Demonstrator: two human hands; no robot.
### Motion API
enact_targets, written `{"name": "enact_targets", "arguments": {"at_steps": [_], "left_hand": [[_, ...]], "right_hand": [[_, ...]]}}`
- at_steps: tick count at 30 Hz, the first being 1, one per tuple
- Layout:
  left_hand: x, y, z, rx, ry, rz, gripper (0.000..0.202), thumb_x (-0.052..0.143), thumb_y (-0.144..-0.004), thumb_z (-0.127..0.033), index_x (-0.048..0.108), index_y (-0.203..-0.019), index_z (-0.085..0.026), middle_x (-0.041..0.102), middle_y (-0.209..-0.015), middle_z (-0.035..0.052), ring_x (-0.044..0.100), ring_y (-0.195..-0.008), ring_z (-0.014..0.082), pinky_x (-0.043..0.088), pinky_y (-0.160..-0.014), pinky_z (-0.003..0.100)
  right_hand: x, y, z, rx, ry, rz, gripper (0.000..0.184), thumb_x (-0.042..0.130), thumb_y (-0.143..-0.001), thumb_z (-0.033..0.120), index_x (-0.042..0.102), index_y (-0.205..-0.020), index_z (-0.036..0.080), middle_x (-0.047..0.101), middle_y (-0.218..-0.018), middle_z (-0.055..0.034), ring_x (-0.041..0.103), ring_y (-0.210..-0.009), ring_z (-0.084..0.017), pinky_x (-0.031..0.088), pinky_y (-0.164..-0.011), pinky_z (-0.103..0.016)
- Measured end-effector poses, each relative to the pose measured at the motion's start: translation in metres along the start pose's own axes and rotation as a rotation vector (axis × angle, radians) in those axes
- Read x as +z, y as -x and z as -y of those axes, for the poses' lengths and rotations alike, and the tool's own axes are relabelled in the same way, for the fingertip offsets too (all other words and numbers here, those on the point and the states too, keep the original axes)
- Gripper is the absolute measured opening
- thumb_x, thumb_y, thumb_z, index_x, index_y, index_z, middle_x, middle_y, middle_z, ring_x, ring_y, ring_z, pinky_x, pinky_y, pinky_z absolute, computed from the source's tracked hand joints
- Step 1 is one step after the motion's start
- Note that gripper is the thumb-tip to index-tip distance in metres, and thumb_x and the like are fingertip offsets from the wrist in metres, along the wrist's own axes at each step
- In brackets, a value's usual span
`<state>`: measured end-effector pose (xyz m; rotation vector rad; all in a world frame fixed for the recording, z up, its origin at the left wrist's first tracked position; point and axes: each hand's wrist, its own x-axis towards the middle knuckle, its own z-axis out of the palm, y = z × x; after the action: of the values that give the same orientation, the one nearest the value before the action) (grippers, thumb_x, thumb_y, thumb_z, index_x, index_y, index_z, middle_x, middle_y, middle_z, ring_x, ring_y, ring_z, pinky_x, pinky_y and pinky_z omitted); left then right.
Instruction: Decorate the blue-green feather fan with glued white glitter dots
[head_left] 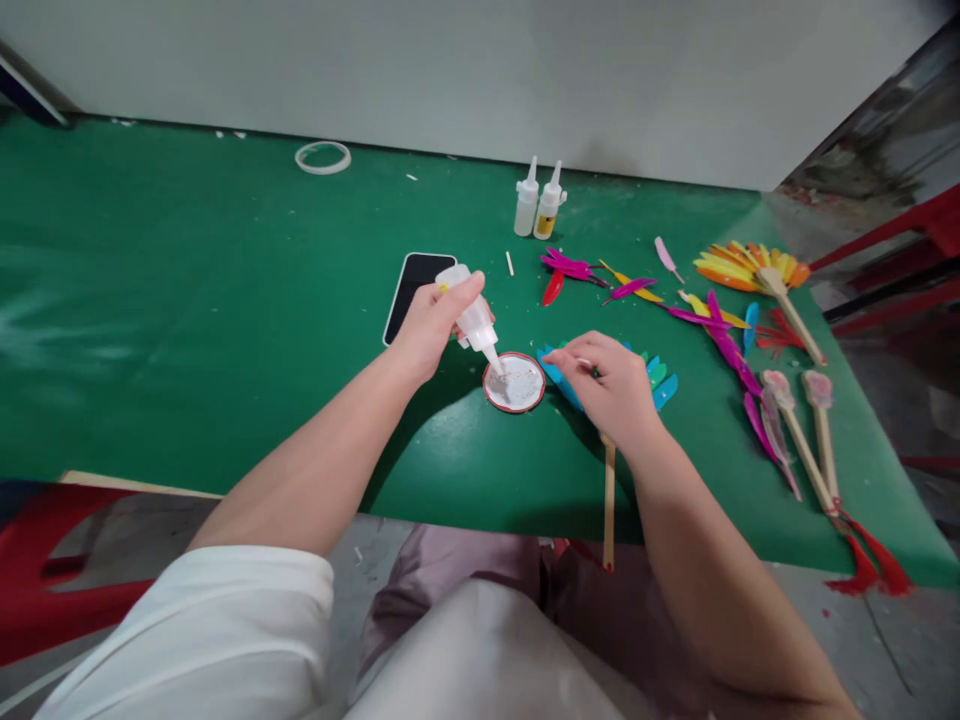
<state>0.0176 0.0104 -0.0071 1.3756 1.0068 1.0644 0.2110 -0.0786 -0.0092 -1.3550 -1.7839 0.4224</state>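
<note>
My left hand (pixel 433 322) is wrapped round a small white glue bottle (pixel 471 314), tipped nozzle-down over a round red-rimmed lid (pixel 514 383) that holds a whitish puddle. My right hand (pixel 609 385) is closed in a pinch on a small thin stick near the lid. It rests on a blue and green feather fan (pixel 663 385), whose wooden handle (pixel 609 505) runs toward me over the table edge.
A black phone (pixel 414 285) lies behind my left hand. Two glue bottles (pixel 538 200) stand at the back, with a white ring (pixel 323 157) farther left. Loose coloured feathers (pixel 637 290), a yellow-orange fan (pixel 750 268) and tasselled wooden sticks (pixel 810 440) lie on the green table (pixel 187 300) at right.
</note>
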Motion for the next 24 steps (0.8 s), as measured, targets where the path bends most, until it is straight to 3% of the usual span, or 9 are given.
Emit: {"name": "enact_targets", "arguments": {"at_steps": [4, 6, 8, 11, 13, 16, 20, 24], "left_hand": [[0.002, 0.008, -0.003, 0.126, -0.116, -0.020, 0.049, 0.064, -0.069, -0.061, 0.057, -0.052, -0.015, 0.054, -0.047, 0.0009, 0.045, -0.040, 0.0071, 0.032, -0.038, 0.021], [0.002, 0.011, -0.004, 0.174, -0.160, -0.014, 0.048, 0.064, -0.071, -0.058, 0.057, -0.051, -0.015, 0.056, -0.047, 0.0008, 0.046, -0.040, 0.0068, 0.033, -0.039, 0.021], [0.002, 0.012, -0.004, 0.204, -0.183, -0.023, 0.047, 0.063, -0.072, -0.057, 0.056, -0.051, -0.015, 0.055, -0.046, 0.0005, 0.046, -0.040, 0.0066, 0.033, -0.039, 0.020], [0.002, 0.012, -0.005, 0.211, -0.164, -0.049, 0.048, 0.064, -0.071, -0.058, 0.056, -0.051, -0.016, 0.054, -0.045, 0.0000, 0.045, -0.039, 0.0064, 0.032, -0.037, 0.020], [0.003, 0.011, -0.005, 0.192, -0.126, -0.049, 0.049, 0.063, -0.070, -0.061, 0.057, -0.051, -0.016, 0.053, -0.044, 0.0000, 0.044, -0.038, 0.0065, 0.031, -0.036, 0.020], [0.003, 0.009, -0.005, 0.150, -0.069, -0.057, 0.049, 0.062, -0.070, -0.061, 0.057, -0.051, -0.016, 0.051, -0.043, -0.0003, 0.042, -0.037, 0.0067, 0.030, -0.035, 0.021], [0.004, 0.008, -0.005, 0.062, -0.026, -0.094, 0.045, 0.057, -0.074, -0.059, 0.059, -0.058, -0.017, 0.048, -0.043, -0.0007, 0.041, -0.039, 0.0079, 0.031, -0.038, 0.022], [0.005, 0.007, -0.004, -0.005, 0.000, -0.109, 0.047, 0.053, -0.075, -0.062, 0.064, -0.074, -0.017, 0.044, -0.045, -0.0004, 0.045, -0.043, 0.0108, 0.031, -0.042, 0.024]], "right_hand": [[-0.012, 0.004, 0.011, 0.058, -0.104, -0.051, 0.036, 0.042, -0.095, 0.039, 0.073, -0.088, 0.022, 0.065, -0.086, -0.0042, 0.060, -0.076, -0.014, 0.047, -0.066, -0.028], [-0.016, 0.008, 0.015, 0.082, -0.112, -0.097, 0.043, 0.036, -0.096, 0.042, 0.073, -0.088, 0.022, 0.064, -0.087, -0.0046, 0.059, -0.080, -0.015, 0.046, -0.069, -0.029], [-0.018, 0.012, 0.017, 0.123, -0.101, -0.120, 0.050, 0.033, -0.096, 0.046, 0.074, -0.083, 0.022, 0.062, -0.077, -0.0041, 0.059, -0.074, -0.014, 0.045, -0.066, -0.028], [-0.019, 0.018, 0.016, 0.240, -0.129, -0.045, 0.052, 0.034, -0.095, 0.050, 0.074, -0.080, 0.020, 0.057, -0.056, -0.0009, 0.055, -0.055, -0.012, 0.042, -0.054, -0.026], [-0.017, 0.022, 0.015, 0.324, -0.195, 0.009, 0.050, 0.036, -0.094, 0.050, 0.073, -0.081, 0.019, 0.057, -0.051, 0.0003, 0.054, -0.049, -0.011, 0.041, -0.048, -0.024], [-0.013, 0.025, 0.011, 0.377, -0.335, 0.038, 0.040, 0.044, -0.091, 0.046, 0.072, -0.083, 0.019, 0.068, -0.066, -0.0020, 0.059, -0.055, -0.011, 0.046, -0.051, -0.024], [-0.008, 0.027, 0.006, 0.347, -0.318, 0.049, 0.018, 0.060, -0.083, 0.033, 0.073, -0.089, 0.021, 0.073, -0.086, -0.0033, 0.065, -0.070, -0.015, 0.053, -0.065, -0.028], [-0.002, 0.026, 0.002, 0.312, -0.267, 0.039, 0.014, 0.065, -0.079, 0.026, 0.074, -0.089, 0.023, 0.074, -0.089, -0.0030, 0.067, -0.082, -0.018, 0.054, -0.073, -0.032]]}}
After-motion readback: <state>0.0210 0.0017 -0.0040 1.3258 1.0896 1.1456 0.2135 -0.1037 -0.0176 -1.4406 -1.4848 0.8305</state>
